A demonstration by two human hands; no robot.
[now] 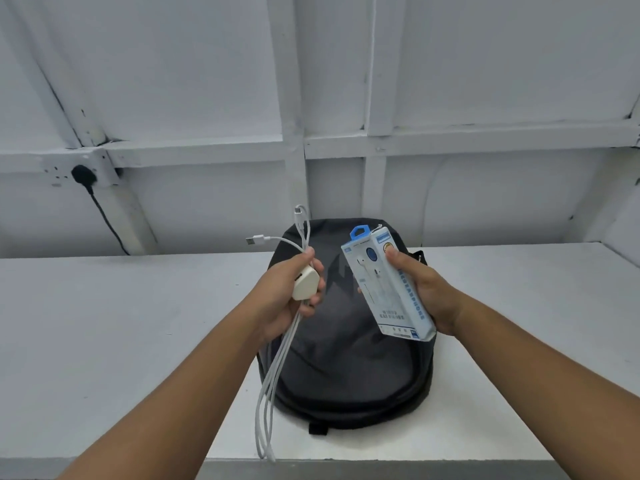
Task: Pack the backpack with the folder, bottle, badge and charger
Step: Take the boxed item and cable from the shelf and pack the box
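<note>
Left hand: I am watching my left hand point(287, 292) closing firmly around the charger point(305, 283), with the fingers curling under it and the thumb lying across the top.
Charger: its cream-white plug is sitting in the palm of that fist, with the rounded body sticking out on the side facing the other hand.
Cable: the white cable point(273, 382) is running through the same fist. Its loops are hanging well below the grip, down past the backpack's near left edge. Two connector ends are poking out above the thumb, one pointing left and one pointing up.
Right hand: my right hand point(422, 289) is gripping a box point(388, 289), with the thumb pressing on the upper front face and the fingers wrapping round behind.
Box: it is white and blue, showing a blue hanger tab at the top and an earphone picture. It is tilting in the grip and staying level with the left fist, near it but apart.
Backpack: the dark grey backpack point(346, 358) is lying flat directly beneath both hands, neither hand touching it. I am not managing to tell whether its zip is open.
Table: the white table point(104, 323) is carrying the backpack and stretching out to either side of both grips.
Wall socket: the wall socket point(83, 174) is sitting far beyond the left fist and to its left, with a black plug in it and a black cord dropping behind the table.
</note>
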